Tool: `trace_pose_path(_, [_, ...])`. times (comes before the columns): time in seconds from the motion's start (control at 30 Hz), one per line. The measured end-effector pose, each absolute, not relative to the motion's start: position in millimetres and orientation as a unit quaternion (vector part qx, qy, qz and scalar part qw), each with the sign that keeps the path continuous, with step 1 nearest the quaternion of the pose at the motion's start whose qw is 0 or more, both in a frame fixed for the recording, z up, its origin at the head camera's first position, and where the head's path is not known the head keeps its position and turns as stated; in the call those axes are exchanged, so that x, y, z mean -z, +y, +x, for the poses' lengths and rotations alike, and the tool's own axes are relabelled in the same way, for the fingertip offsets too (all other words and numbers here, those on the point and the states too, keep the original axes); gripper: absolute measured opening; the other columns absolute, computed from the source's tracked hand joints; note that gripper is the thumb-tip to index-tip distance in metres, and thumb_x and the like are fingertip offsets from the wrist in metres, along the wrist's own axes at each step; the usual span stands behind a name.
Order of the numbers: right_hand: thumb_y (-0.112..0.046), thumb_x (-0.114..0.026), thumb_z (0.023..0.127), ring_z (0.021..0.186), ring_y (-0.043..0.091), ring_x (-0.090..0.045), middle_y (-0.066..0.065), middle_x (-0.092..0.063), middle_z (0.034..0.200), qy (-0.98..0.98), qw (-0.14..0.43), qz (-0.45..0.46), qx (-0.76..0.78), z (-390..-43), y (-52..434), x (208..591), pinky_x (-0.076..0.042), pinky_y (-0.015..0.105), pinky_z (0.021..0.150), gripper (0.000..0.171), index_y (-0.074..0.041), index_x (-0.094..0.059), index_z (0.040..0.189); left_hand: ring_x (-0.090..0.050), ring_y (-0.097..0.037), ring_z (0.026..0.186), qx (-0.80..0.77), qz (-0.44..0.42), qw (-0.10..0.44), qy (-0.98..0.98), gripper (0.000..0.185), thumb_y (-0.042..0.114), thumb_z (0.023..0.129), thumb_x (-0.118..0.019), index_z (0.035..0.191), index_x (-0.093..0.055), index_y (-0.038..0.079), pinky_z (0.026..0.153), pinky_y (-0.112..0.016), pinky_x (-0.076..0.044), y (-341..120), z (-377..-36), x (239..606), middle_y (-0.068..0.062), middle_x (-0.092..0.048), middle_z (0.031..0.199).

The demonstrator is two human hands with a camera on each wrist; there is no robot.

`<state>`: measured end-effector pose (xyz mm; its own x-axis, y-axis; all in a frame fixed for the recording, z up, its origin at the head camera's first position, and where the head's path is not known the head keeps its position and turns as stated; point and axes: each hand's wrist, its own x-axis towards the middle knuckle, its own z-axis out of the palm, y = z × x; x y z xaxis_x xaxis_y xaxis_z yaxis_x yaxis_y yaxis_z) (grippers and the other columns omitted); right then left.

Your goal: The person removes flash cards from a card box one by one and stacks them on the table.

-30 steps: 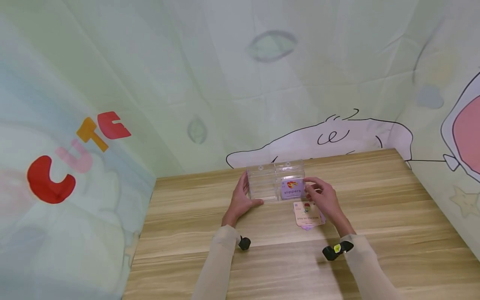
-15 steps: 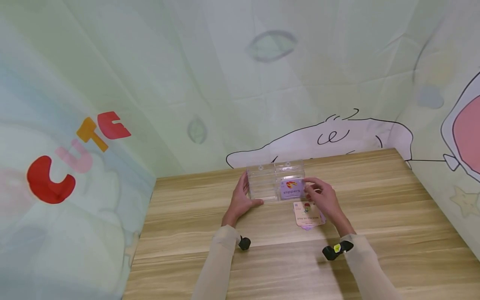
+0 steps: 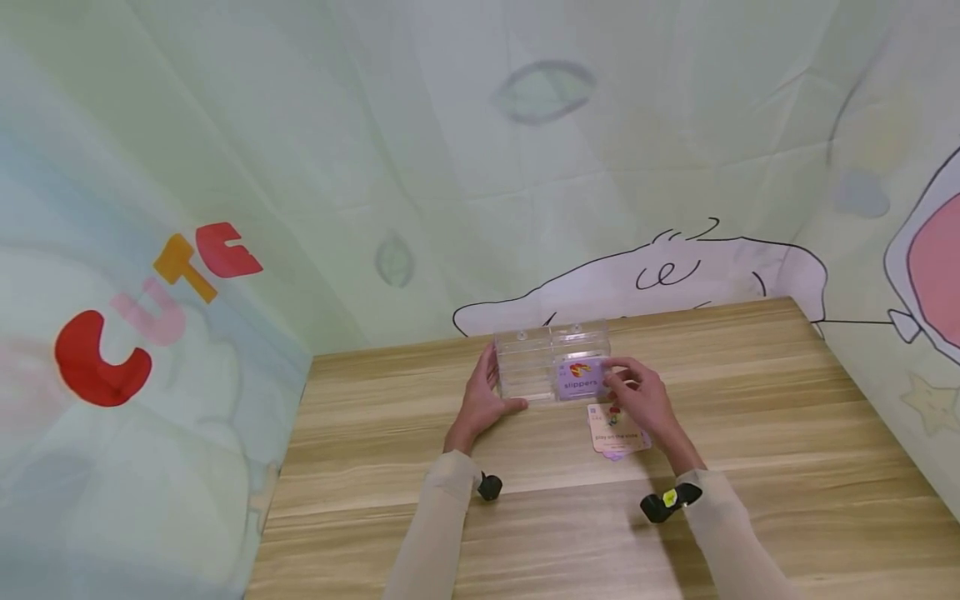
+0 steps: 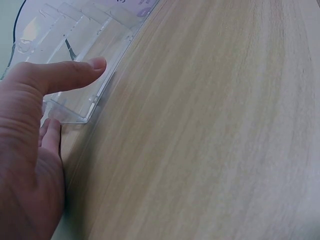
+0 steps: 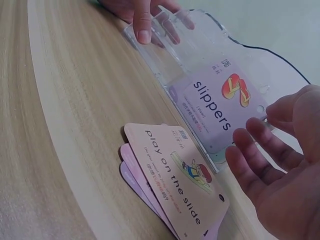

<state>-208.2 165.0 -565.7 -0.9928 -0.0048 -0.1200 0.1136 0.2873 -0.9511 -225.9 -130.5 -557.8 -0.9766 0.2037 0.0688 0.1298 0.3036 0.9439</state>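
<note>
A clear plastic card stand (image 3: 525,367) with two columns of slots is on the wooden table near its back edge. My left hand (image 3: 482,400) holds its left end, thumb (image 4: 75,75) across the front and fingers along the side. A purple "slippers" card (image 3: 579,379) stands in the lower right slot, leaning back. My right hand (image 3: 645,400) pinches the card's right edge, by its punched hole; the right wrist view shows the other fingers (image 5: 272,145) bent beside it. In front of the stand lies a small fanned stack of cards (image 5: 175,170), a peach "play on the slide" card on top.
The wooden table (image 3: 375,467) spreads out in front and to both sides. A printed fabric backdrop (image 3: 412,208) hangs right behind the table, with more cloth at left and right. Black wrist cameras (image 3: 490,487) are strapped to both wrists.
The "slippers" card has slid slightly left within its slot, and my right hand has moved left with it. My left hand, the stand and the stack look unchanged.
</note>
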Motion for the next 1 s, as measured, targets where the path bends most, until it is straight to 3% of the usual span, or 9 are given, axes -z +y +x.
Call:
trace_pose_path(0.47, [-0.02,-0.059,0.107,0.091,0.035,-0.067,0.022,-0.066,0.111,0.79,0.045,0.035,0.611,-211,162,563,-0.063,0.039,0.075,0.032,-0.008,-0.063,0.137,-0.031,-0.037,0.152,-0.582,0.098,0.03,0.806,0.119,-0.005,0.071,-0.091,0.164,-0.017,0.001,0.124,-0.041,-0.03,-130,-229,563,-0.024,-0.028,0.166])
trace_pose_path(0.73, [-0.022,-0.06,0.107,0.09,0.031,-0.067,0.02,-0.065,0.112,0.788,0.037,0.032,0.613,-213,159,561,-0.063,0.038,0.077,0.031,-0.009,-0.063,0.135,-0.031,-0.029,0.153,-0.578,0.088,0.017,0.811,0.127,0.002,0.068,-0.096,0.166,-0.017,0.014,0.125,-0.037,-0.029,-133,-245,603,-0.014,-0.028,0.168])
trace_pose_path(1.0, [-0.026,-0.066,0.104,0.108,0.033,-0.062,0.017,-0.064,0.124,0.798,0.011,0.02,0.603,-213,158,559,-0.061,0.041,0.084,0.03,-0.006,-0.066,0.126,-0.031,-0.024,0.153,-0.581,0.084,0.028,0.809,0.128,0.006,0.068,-0.097,0.167,-0.017,0.017,0.124,-0.031,-0.029,-134,-244,601,-0.01,-0.028,0.169])
